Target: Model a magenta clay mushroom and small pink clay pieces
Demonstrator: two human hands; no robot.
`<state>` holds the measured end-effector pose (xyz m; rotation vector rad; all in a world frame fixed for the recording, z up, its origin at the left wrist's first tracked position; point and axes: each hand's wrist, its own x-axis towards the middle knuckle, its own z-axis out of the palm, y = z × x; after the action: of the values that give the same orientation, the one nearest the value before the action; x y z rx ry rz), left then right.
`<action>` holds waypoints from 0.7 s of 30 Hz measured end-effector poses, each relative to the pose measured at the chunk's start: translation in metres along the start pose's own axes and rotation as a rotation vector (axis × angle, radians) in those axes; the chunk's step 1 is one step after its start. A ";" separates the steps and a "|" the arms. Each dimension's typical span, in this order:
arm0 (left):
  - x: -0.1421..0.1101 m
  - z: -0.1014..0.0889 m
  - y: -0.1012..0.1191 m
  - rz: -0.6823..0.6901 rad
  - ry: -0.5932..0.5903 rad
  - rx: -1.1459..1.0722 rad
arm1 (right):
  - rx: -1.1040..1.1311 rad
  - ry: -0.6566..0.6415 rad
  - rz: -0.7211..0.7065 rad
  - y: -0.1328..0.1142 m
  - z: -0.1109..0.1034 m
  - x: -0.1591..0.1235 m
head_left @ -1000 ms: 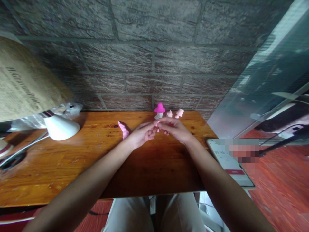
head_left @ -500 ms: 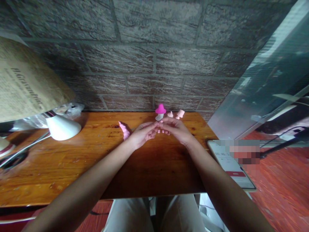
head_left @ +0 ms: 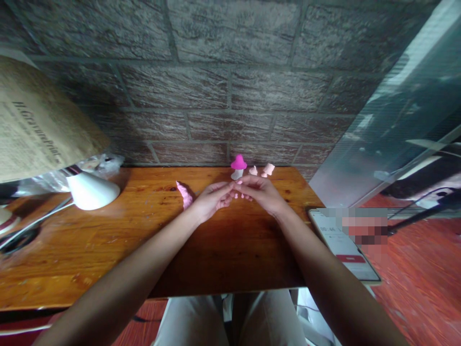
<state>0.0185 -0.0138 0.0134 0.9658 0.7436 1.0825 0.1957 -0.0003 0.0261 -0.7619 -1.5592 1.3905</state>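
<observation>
My left hand [head_left: 214, 199] and my right hand [head_left: 262, 193] meet above the wooden table, thumbs and fingertips pinched together. Small spots of pink show at the fingertips; whatever lies between them is too small and covered to make out. Just behind the fingers stands a mushroom figure [head_left: 238, 162] with a magenta cap and a whitish stem. To its right sit a small pale pink pointed piece [head_left: 253, 170] and a larger pale pink piece [head_left: 268, 169]. A long, lumpy pink strip [head_left: 185, 196], like modelling clay, lies beside my left wrist, which partly covers its near end.
A white lamp-like base [head_left: 94, 191] under a brown printed paper shade [head_left: 46, 120] stands at the left, near dark-handled scissors [head_left: 21, 240] and clear plastic [head_left: 39, 183]. A brick wall [head_left: 201, 91] backs the table [head_left: 230, 259]. At right lies a lit phone or tablet [head_left: 345, 250].
The hands keep the same pinch, with only slight finger movement. The whole view has shifted a little; the things on the table stay in place.
</observation>
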 end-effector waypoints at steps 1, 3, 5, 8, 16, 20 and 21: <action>0.000 0.000 0.000 0.000 -0.002 0.003 | -0.002 0.000 -0.001 0.000 0.000 0.000; 0.000 0.000 0.000 -0.002 -0.003 0.003 | -0.009 -0.004 -0.001 0.001 0.000 0.000; 0.001 0.000 0.000 -0.002 -0.005 -0.001 | -0.014 -0.006 -0.002 0.002 0.000 0.000; 0.001 -0.001 -0.001 0.009 -0.006 -0.005 | -0.009 -0.008 0.004 0.001 0.001 -0.001; -0.001 0.002 0.002 0.016 0.008 -0.012 | 0.048 0.029 0.035 -0.002 0.001 0.000; -0.002 0.004 0.002 0.062 -0.041 0.033 | 0.110 0.051 0.073 0.001 0.000 0.001; -0.002 0.004 0.001 0.077 -0.051 0.048 | 0.120 0.048 0.080 0.001 0.000 0.001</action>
<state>0.0208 -0.0161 0.0162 1.0664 0.6989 1.1068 0.1949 0.0004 0.0250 -0.7856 -1.4077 1.4987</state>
